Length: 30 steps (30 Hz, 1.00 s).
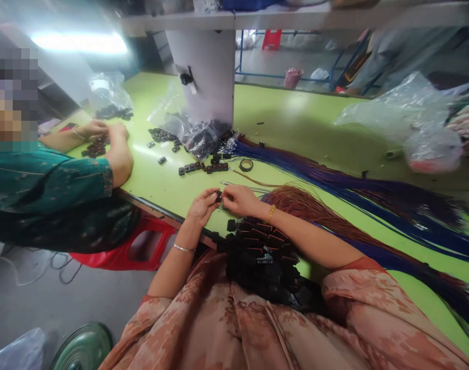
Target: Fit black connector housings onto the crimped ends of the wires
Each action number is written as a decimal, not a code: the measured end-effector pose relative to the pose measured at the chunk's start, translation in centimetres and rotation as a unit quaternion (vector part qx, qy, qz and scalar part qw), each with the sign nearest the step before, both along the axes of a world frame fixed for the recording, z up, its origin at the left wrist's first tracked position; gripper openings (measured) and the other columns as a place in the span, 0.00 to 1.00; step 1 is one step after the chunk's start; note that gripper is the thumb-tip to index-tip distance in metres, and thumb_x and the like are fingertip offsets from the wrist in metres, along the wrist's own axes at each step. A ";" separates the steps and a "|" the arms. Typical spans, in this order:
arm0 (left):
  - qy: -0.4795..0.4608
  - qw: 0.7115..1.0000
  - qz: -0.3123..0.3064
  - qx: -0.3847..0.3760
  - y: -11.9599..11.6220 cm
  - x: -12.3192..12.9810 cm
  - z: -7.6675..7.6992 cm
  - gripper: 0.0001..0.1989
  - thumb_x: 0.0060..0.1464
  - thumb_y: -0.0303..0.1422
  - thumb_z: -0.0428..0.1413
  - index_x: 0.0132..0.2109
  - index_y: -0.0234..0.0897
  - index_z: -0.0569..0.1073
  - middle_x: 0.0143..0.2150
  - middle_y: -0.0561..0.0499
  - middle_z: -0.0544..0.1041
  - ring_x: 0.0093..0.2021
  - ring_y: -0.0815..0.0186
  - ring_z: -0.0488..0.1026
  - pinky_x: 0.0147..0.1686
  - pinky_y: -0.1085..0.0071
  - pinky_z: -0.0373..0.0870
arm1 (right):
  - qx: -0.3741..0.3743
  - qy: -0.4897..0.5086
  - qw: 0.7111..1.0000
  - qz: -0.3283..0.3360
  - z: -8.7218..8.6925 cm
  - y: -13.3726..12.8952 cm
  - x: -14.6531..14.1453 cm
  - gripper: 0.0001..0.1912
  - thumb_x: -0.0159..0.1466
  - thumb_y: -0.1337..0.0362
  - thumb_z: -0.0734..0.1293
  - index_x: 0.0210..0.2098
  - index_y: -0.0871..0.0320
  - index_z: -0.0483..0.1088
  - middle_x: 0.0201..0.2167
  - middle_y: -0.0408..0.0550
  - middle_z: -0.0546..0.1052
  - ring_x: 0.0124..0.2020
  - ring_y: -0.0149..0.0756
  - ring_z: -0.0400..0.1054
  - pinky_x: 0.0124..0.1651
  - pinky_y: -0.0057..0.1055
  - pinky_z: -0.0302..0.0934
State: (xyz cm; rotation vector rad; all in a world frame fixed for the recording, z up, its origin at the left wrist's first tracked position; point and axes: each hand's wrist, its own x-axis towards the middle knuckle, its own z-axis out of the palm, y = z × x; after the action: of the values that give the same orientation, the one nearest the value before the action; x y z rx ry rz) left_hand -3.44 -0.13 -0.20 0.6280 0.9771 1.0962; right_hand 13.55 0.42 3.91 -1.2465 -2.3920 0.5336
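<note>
My left hand (202,206) pinches a small black plastic block (218,196), perhaps a switch, above the near edge of the table. Meeting it from the right, my right hand (240,199) has its fingers closed against the block; what they pinch is hidden. Just below my hands lies a heap of black blocks with orange edges (263,239), between my forearms and against my body. Brown wires (300,203) fan out under and beside my right forearm. Beyond my hands sit a short row of black blocks with red tops (218,167) and a roll of tape (246,165).
On the green table (292,113), blue wires (319,177) stretch to the right. A plastic bag of black parts (203,136) rests by the white upright panel (205,77). Clear bags (396,110) lie at right. A co-worker's hands (103,132) handle parts at left, near a red stool (142,246).
</note>
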 end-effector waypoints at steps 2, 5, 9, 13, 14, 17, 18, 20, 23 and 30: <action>0.019 1.000 0.017 0.011 -0.2 0.5 -0.2 0.12 0.45 0.27 0.64 0.40 0.33 0.75 0.31 0.52 0.76 0.29 0.74 0.72 0.34 0.75 0.70 | -0.004 -0.006 1.000 -0.008 -0.2 -0.1 -0.2 0.07 0.61 0.66 0.62 0.29 0.59 0.71 0.29 0.48 0.76 0.30 0.34 0.63 0.32 0.29 0.46; 0.045 0.998 0.039 0.023 -0.6 1.1 -0.5 0.15 0.43 0.28 0.66 0.40 0.33 0.74 0.30 0.53 0.75 0.28 0.74 0.71 0.33 0.75 0.70 | 0.004 -0.028 1.000 -0.010 -0.5 -0.2 -0.4 0.07 0.60 0.65 0.62 0.29 0.60 0.71 0.29 0.50 0.76 0.29 0.35 0.63 0.32 0.30 0.46; 0.062 0.996 0.053 0.032 -0.7 1.0 -0.3 0.15 0.43 0.29 0.65 0.40 0.33 0.74 0.31 0.52 0.75 0.30 0.74 0.71 0.32 0.76 0.69 | -0.001 -0.023 1.000 -0.018 -0.6 0.7 0.2 0.10 0.64 0.64 0.60 0.32 0.59 0.72 0.31 0.50 0.76 0.32 0.35 0.65 0.33 0.30 0.49; 0.083 0.995 0.041 0.040 -0.6 0.4 0.2 0.14 0.43 0.28 0.64 0.40 0.34 0.74 0.31 0.53 0.74 0.31 0.73 0.70 0.32 0.76 0.70 | 0.012 -0.059 0.987 -0.150 -1.0 2.6 1.6 0.11 0.65 0.63 0.59 0.39 0.59 0.73 0.38 0.54 0.76 0.37 0.40 0.67 0.36 0.31 0.53; 0.087 0.995 0.037 0.039 -0.6 0.4 0.3 0.14 0.43 0.28 0.64 0.40 0.34 0.74 0.31 0.52 0.74 0.31 0.73 0.70 0.32 0.76 0.70 | 0.007 -0.081 0.983 -0.167 -1.2 3.1 1.9 0.11 0.64 0.63 0.60 0.40 0.59 0.73 0.39 0.55 0.75 0.38 0.41 0.67 0.37 0.32 0.54; 0.096 0.994 0.033 0.040 -0.6 0.4 0.3 0.15 0.43 0.29 0.64 0.40 0.34 0.74 0.32 0.52 0.74 0.31 0.72 0.70 0.32 0.75 0.70 | -0.023 -0.138 0.977 -0.163 -1.8 3.9 2.2 0.11 0.63 0.64 0.61 0.39 0.59 0.73 0.40 0.58 0.75 0.39 0.44 0.68 0.38 0.33 0.57; 0.100 0.994 0.032 0.043 -0.6 0.4 0.3 0.15 0.43 0.29 0.64 0.40 0.34 0.74 0.32 0.52 0.73 0.31 0.72 0.70 0.32 0.75 0.70 | -0.029 -0.150 0.976 -0.158 -1.9 4.0 2.2 0.11 0.64 0.65 0.60 0.39 0.60 0.73 0.40 0.59 0.75 0.39 0.45 0.68 0.38 0.34 0.57; 0.109 0.992 0.033 0.049 -0.6 0.5 0.3 0.15 0.43 0.29 0.64 0.40 0.34 0.74 0.31 0.52 0.73 0.31 0.72 0.70 0.32 0.75 0.70 | -0.032 -0.168 0.973 -0.154 -2.0 4.0 1.9 0.12 0.64 0.66 0.58 0.40 0.61 0.72 0.40 0.62 0.76 0.39 0.47 0.69 0.38 0.36 0.58; 0.117 0.990 0.040 0.061 -0.6 0.6 0.3 0.15 0.43 0.30 0.64 0.40 0.34 0.74 0.31 0.52 0.73 0.31 0.72 0.70 0.32 0.75 0.70 | -0.029 -0.189 0.968 -0.161 -1.9 3.8 1.6 0.14 0.63 0.68 0.58 0.45 0.64 0.70 0.41 0.64 0.76 0.39 0.49 0.70 0.38 0.37 0.59; 0.060 0.996 0.037 0.046 -0.7 1.2 0.6 0.15 0.42 0.30 0.65 0.40 0.34 0.74 0.32 0.52 0.74 0.31 0.72 0.71 0.33 0.75 0.70 | -0.019 -0.207 0.970 -0.129 -1.6 3.9 1.9 0.13 0.66 0.62 0.57 0.42 0.60 0.70 0.44 0.59 0.75 0.42 0.47 0.70 0.40 0.35 0.60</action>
State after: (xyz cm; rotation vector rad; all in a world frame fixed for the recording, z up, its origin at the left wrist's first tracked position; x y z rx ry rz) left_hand -2.26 -0.81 0.37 0.7448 1.0637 1.1854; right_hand 15.44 4.27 2.35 -1.8040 -2.4887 0.2565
